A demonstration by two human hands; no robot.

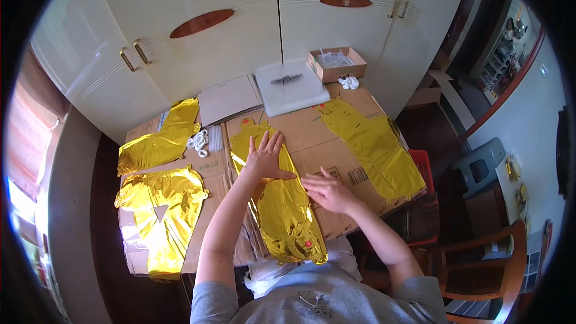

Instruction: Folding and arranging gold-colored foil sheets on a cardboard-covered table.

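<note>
Gold foil (281, 211) is lying on the middle of the cardboard (313, 146). The left hand (264, 159) is resting palm down on it, fingers spread wide; the right hand (329, 192) is hovering or resting, I cannot tell, at its right edge, fingers close together.

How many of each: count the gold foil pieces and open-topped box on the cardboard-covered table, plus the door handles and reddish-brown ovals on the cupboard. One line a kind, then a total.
Gold foil pieces: 4
Open-topped box: 1
Door handles: 4
Reddish-brown ovals: 2
Total: 11
</note>
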